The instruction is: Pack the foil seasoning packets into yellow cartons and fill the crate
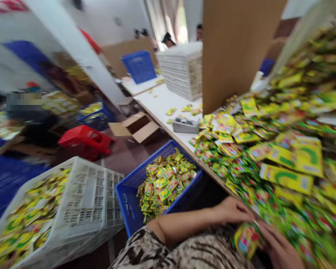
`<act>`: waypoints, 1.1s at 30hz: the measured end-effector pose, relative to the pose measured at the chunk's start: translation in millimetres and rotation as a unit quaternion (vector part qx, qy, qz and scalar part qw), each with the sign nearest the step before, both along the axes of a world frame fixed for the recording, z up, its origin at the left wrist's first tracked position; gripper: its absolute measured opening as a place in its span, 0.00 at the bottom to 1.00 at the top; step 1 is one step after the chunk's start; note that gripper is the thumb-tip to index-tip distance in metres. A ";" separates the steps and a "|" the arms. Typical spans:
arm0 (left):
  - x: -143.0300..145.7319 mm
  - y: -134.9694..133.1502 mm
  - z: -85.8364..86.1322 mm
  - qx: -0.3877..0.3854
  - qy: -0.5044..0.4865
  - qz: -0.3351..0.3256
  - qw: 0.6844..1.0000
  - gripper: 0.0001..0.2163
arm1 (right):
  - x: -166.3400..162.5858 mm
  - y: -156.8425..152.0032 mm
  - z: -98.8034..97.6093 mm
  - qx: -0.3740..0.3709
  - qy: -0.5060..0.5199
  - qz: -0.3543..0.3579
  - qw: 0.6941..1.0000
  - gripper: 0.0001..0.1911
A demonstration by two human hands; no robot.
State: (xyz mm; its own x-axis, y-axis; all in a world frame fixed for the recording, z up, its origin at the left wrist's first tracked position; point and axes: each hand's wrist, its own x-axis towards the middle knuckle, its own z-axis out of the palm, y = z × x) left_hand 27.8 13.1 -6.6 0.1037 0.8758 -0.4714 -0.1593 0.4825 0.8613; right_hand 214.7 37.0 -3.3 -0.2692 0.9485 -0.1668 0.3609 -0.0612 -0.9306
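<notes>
A small green and yellow snack packet [246,240] with red and blue print is held low over my lap, at the table's edge. My left hand [233,212] reaches across with its fingers closed at the packet's upper edge. On the packet's right side, my right hand [280,243] has its fingers pressed together against it; its fingertips are partly hidden and blurred. Just beyond my hands, a heap of green packets [240,175] covers the table, with larger yellow packets [288,179] piled further right.
A blue crate [123,186] of packets stands left of my lap, beside a white crate [84,186]. An open cardboard box [140,127] and a red stool [84,140] are on the floor. A grey box [186,125], cardboard panel [238,48] and white crate [176,71] stand on the table.
</notes>
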 end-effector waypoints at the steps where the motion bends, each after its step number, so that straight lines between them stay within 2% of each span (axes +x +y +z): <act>1: 0.7 -1.5 7.0 -0.005 0.000 -0.003 1.000 0.16 | -1.7 -9.1 0.8 -0.039 0.011 -0.025 0.999 0.14; 3: 1.1 -1.3 16.9 -0.009 0.008 0.016 1.000 0.12 | -6.4 -20.6 3.9 -0.165 0.097 -0.071 0.979 0.15; 4: 1.0 0.2 19.0 -0.007 0.016 0.008 1.000 0.11 | -8.5 -22.4 5.2 -0.183 0.123 -0.092 0.971 0.15; 5: 0.9 1.9 19.4 0.005 0.027 -0.004 1.000 0.11 | -10.0 -22.4 6.0 -0.185 0.137 -0.113 0.967 0.15; 11: -1.4 -5.2 12.8 0.105 0.083 -0.065 0.989 0.12 | -7.9 -29.9 8.8 -0.200 0.166 -0.127 0.957 0.16; 13: -2.9 -10.5 11.6 0.146 0.110 -0.076 0.980 0.12 | -6.2 -37.7 7.0 -0.184 0.161 -0.124 0.962 0.16; 19: -1.2 -16.5 5.9 0.181 0.120 -0.104 0.971 0.11 | 1.4 -49.5 -5.3 -0.004 0.105 -0.091 0.990 0.11; 24: 5.0 -19.8 1.1 0.129 0.060 -0.053 0.988 0.19 | 3.6 -47.2 -8.1 0.002 0.079 -0.082 0.994 0.11; 26: 4.9 -20.1 0.1 0.110 0.042 -0.034 0.992 0.18 | 2.4 -44.1 -6.8 0.002 0.085 -0.084 0.993 0.12; 29: 1.4 -19.1 -0.6 0.111 0.058 -0.031 0.992 0.14 | -0.1 -39.7 -3.1 0.010 0.098 -0.075 0.992 0.10; 33: -4.3 -20.4 -1.8 0.135 0.051 -0.054 0.988 0.14 | -0.8 -42.9 -2.7 0.017 0.093 -0.066 0.993 0.09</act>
